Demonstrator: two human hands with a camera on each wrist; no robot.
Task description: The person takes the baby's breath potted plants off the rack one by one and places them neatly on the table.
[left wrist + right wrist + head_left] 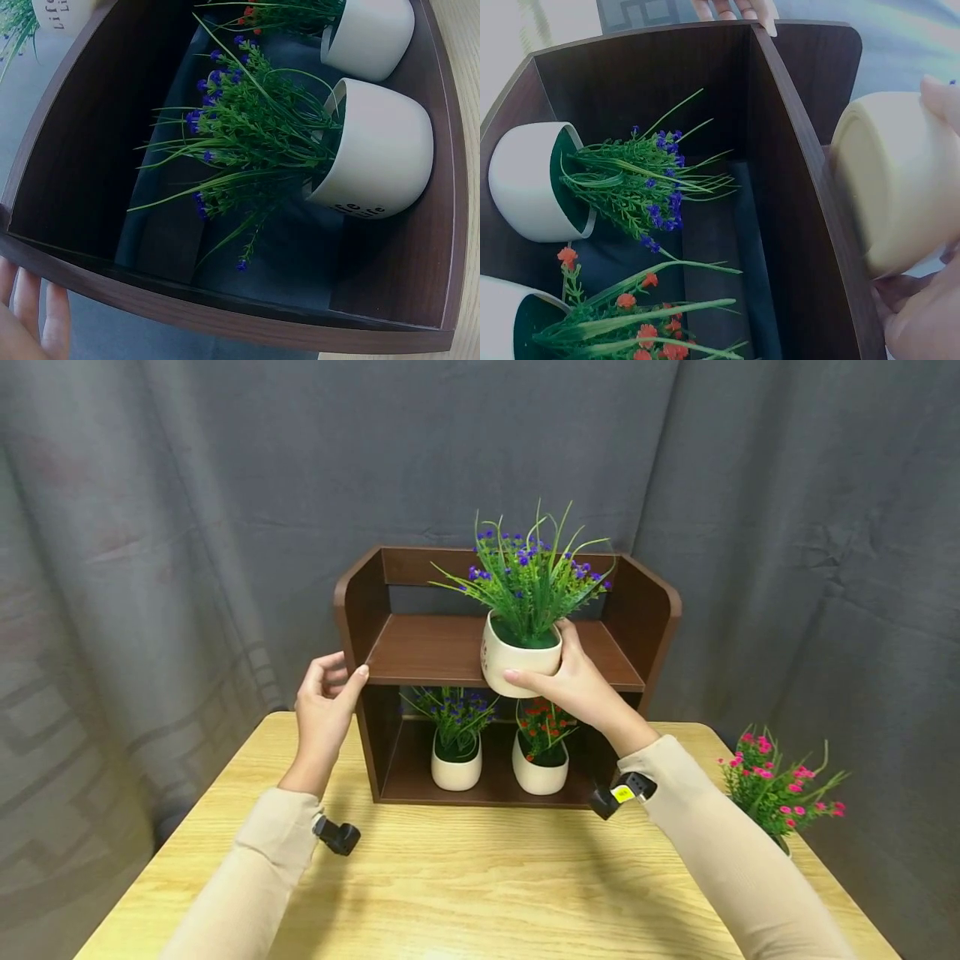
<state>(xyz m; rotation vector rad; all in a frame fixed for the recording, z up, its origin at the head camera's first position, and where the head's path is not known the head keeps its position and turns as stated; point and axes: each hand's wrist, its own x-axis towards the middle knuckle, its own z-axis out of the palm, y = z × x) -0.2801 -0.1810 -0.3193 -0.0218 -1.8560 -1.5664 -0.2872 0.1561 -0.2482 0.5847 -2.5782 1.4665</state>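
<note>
Grey curtain (225,460), shelf (427,647) with two flowerpots (456,773) (542,777), right-hand fingers (568,635) gripping purple-flowered pot (517,662)

Head: even light, seemingly from above | surface (465,877) below right fingers (527,680): bright, soft shadows | shelf (435,647) beneath them: dim inside | left wrist: shelf edges bowed beside left fingers (56,319), darks murky | right wrist: hazy, washed-out beside left fingers; pot (911,172) at right fingers softly blurred
</note>
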